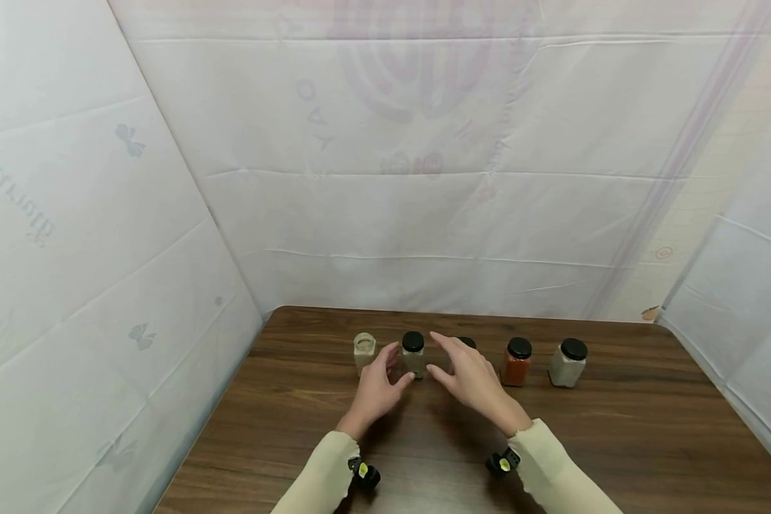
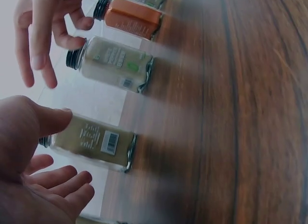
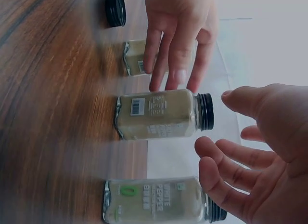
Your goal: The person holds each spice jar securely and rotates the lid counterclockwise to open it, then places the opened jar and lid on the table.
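Note:
A square glass spice jar (image 1: 414, 359) with a black lid and pale powder stands upright between my two hands. My left hand (image 1: 378, 389) is at its left side, fingers parted and thumb near the jar's front; whether it touches the glass I cannot tell. On the other side my right hand (image 1: 470, 378) hovers with thumb and fingers spread, apart from the jar in the right wrist view. Left of them is a lidless jar (image 1: 364, 348), partly covered by my left hand. A jar labelled white pepper (image 3: 154, 200) is mostly hidden behind my right hand in the head view.
Farther right stand a jar of orange-red powder (image 1: 516, 364) and a jar of greyish powder (image 1: 567, 364), both black-lidded. A loose black lid (image 3: 115, 10) lies on the wooden table (image 1: 649, 414) near the lidless jar. White printed sheeting (image 1: 392, 228) hangs behind the table.

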`<state>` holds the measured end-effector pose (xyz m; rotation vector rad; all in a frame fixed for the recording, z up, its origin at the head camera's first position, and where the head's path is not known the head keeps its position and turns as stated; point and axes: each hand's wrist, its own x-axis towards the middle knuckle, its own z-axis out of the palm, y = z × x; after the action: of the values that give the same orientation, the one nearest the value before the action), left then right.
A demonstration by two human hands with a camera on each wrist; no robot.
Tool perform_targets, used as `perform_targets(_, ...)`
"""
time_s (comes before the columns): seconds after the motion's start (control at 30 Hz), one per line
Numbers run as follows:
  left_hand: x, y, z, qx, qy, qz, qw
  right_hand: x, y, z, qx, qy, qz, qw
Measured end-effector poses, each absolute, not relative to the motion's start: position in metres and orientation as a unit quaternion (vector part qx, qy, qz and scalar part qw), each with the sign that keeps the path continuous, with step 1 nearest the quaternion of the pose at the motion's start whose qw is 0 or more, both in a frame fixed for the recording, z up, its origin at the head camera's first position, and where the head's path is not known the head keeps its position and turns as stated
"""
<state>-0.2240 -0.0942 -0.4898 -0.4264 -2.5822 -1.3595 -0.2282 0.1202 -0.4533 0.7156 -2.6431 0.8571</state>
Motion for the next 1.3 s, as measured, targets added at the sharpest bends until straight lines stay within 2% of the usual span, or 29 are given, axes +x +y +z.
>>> perform_targets(0.2,-0.230,-0.089,-0.489,-0.129,-0.872,-0.466,0.077,-0.233,0.112,-0.453,0.244,-0.914,0.298,0.124)
perform_targets(0.63,-0.246,-0.081,-0.489,-0.107,-0.863,-0.491,0.057,-0.236,0.097,-0.450,0.202,-0.920,0.298,0.152)
perform_targets(1.3,-0.259,-0.083,-0.496,-0.102,-0.864,-0.491,0.044,-0.242,0.082,-0.445,0.153,-0.922,0.335,0.118)
